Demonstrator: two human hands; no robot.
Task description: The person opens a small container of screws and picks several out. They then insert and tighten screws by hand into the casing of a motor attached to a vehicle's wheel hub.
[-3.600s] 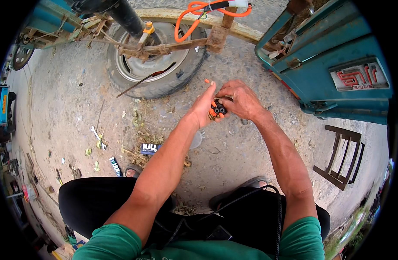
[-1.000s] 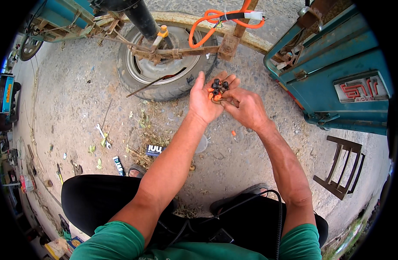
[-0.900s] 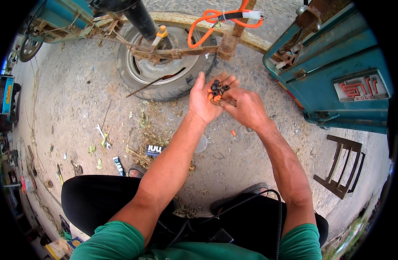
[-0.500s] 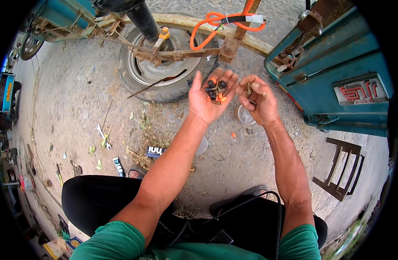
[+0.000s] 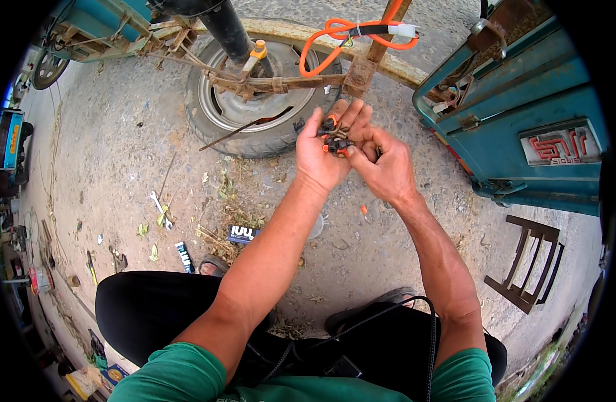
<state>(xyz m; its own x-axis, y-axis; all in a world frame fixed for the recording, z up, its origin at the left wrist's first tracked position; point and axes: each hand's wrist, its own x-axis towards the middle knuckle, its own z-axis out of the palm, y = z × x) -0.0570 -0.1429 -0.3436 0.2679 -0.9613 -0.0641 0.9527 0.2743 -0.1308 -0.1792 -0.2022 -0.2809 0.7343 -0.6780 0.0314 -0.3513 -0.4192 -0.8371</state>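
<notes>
My left hand is cupped with the palm up. In it lies a heap of small black and orange fittings, with some brass-coloured pieces among them. My right hand reaches over that palm from the right, its thumb and fingers bent together at the edge of the heap. What its fingertips pinch is hidden by the fingers. Beyond my hands, a wheel with a tyre lies flat on the ground under a rusty metal frame.
An orange hose loops over the frame. A teal vehicle panel stands at right, above a dark slatted metal piece. On the ground at left lie a wrench, a tube and a small dark box.
My right hand has moved left and turned over, from beside the left palm to the heap. The brass-coloured pieces in its fingers are now out of sight. A clear round container below it is hidden.
</notes>
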